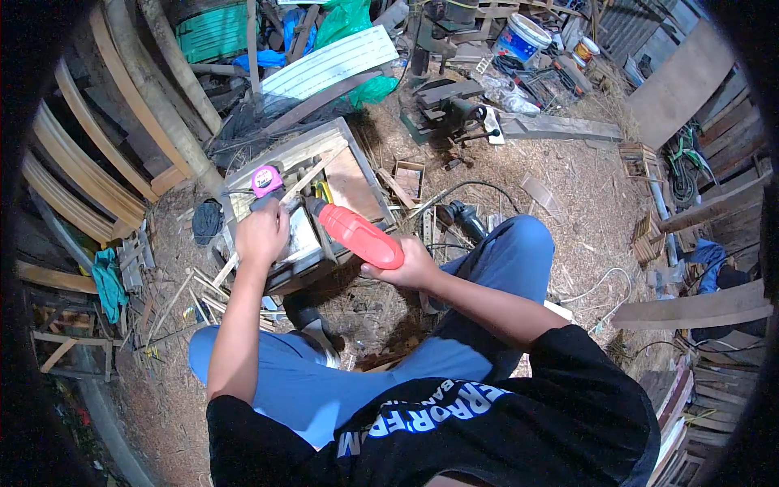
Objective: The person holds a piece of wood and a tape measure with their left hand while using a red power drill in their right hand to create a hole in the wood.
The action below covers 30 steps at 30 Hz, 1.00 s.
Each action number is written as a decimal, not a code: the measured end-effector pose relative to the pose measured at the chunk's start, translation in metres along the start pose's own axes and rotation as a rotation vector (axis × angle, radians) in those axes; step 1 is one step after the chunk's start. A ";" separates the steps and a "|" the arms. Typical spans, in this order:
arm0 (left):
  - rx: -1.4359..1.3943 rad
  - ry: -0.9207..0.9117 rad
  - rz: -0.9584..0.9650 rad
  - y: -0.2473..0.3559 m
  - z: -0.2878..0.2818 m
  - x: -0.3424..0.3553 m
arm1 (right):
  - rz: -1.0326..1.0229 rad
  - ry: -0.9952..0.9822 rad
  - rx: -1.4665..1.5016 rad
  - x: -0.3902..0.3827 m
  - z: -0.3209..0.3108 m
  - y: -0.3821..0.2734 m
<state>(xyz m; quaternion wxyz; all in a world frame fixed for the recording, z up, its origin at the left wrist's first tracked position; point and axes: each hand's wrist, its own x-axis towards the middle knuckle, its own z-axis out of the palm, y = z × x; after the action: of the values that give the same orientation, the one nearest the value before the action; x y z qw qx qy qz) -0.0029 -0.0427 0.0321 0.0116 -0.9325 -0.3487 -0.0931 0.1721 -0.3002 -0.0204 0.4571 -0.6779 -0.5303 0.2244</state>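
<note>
My right hand [412, 264] is wrapped round the rear of a red power drill [361, 235]. The drill's dark nose points up and left over a low wooden workbench [357, 183]. My left hand [261, 235] is closed at the bench's left side, by a small dark grey piece; what lies inside its fingers is hidden. Just beyond that hand sits a pink tape measure [265, 180]. A thin wooden strip [316, 172] slants across the bench top. Close to the drill's nose is a yellow-and-black handled tool [324, 192], partly covered.
Curved timber pieces [85, 174] lean at the left. Beyond the bench stands a metal vise [454, 109], with a white-and-blue bucket [522, 39] farther back. A dark power tool [466, 219] with a cable lies by my right knee. Wood shavings cover the floor [584, 235].
</note>
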 end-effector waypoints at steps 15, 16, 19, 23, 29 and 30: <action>0.005 -0.008 0.044 -0.003 0.003 -0.002 | 0.019 -0.016 0.088 -0.005 0.008 0.006; 0.011 -0.007 0.058 -0.002 0.003 -0.002 | 0.026 -0.006 0.105 -0.006 0.008 0.005; 0.005 0.007 0.080 -0.001 0.002 -0.002 | 0.038 -0.012 0.103 -0.008 0.006 0.006; 0.009 0.005 0.096 0.000 0.000 -0.001 | 0.026 0.014 0.067 -0.009 0.008 0.005; -0.001 0.001 0.089 -0.002 -0.003 -0.003 | 0.050 -0.014 0.111 -0.008 0.005 -0.002; -0.007 -0.004 0.082 -0.002 -0.004 -0.003 | 0.049 -0.015 0.112 -0.008 0.006 -0.001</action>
<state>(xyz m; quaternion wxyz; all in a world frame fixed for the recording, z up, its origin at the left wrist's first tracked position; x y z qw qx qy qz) -0.0077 -0.0433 0.0356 0.0113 -0.9463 -0.3098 -0.0918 0.1638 -0.3054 -0.0242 0.4848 -0.6624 -0.5033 0.2700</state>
